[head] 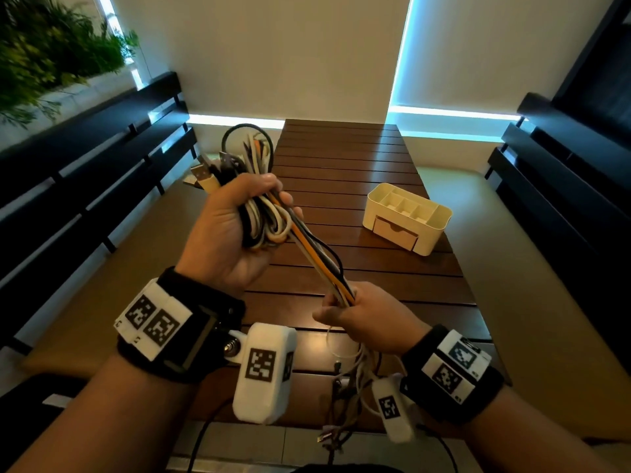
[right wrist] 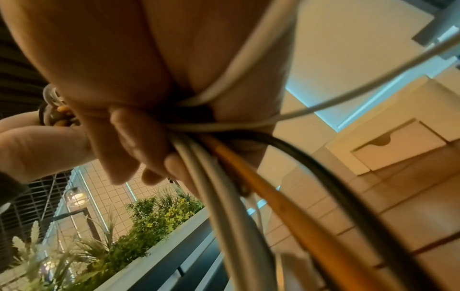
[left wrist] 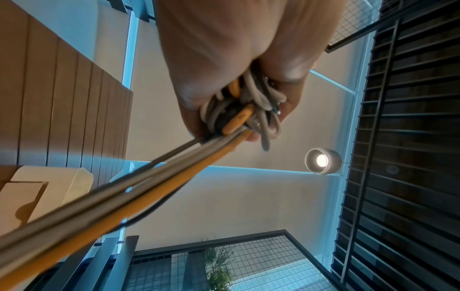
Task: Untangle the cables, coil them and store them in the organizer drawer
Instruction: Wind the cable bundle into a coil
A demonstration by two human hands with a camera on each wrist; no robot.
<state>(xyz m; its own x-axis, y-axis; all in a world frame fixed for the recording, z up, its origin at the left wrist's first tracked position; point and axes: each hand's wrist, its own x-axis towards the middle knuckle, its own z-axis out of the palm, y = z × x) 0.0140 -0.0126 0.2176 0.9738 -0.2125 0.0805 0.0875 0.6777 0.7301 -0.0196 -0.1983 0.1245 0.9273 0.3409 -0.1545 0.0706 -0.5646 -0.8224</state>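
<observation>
My left hand (head: 239, 220) is raised over the table's left edge and grips a folded bundle of cables (head: 263, 216): white, black and orange strands, with USB plugs (head: 205, 177) sticking out at the top. Taut strands (head: 321, 264) run down to my right hand (head: 358, 315), which grips them lower and nearer to me. Loose cable ends (head: 345, 387) hang below the right hand. In the left wrist view the bundle (left wrist: 244, 110) fills the palm. In the right wrist view the strands (right wrist: 224, 177) pass through curled fingers (right wrist: 129, 141). The cream organizer (head: 408, 216) stands on the table, its drawer (head: 396, 233) closed.
A dark slatted wooden table (head: 341, 172) stretches ahead, flanked by black benches (head: 102, 158) on the left and on the right (head: 563, 172). Green plants (head: 51, 52) fill the upper left corner. A dark cable (head: 201, 438) trails off the near table edge.
</observation>
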